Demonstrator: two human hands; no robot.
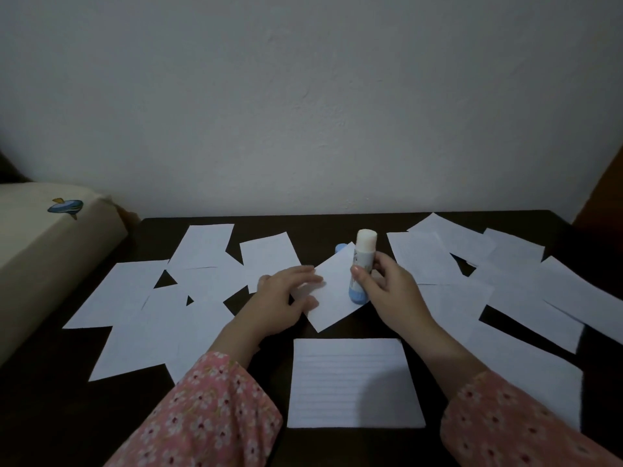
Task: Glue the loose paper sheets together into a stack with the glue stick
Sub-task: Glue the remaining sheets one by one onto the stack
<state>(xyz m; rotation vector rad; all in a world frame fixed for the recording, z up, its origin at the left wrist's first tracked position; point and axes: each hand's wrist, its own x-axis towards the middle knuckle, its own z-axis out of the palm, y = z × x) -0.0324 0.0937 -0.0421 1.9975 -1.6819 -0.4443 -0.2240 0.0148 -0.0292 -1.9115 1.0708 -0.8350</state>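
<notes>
Head view: my right hand [387, 284] grips the uncapped blue-and-white glue stick [361, 264] upright, my left hand [286, 294] pinches one small white paper sheet [333, 291] above the dark counter [50, 416]; its blue cap [340, 247] lies behind.

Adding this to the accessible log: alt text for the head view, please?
A person's right hand holds an uncapped glue stick upright, while the left hand holds a small paper sheet. A lined sheet lies nearest; loose sheets are scattered across the dark table.
</notes>
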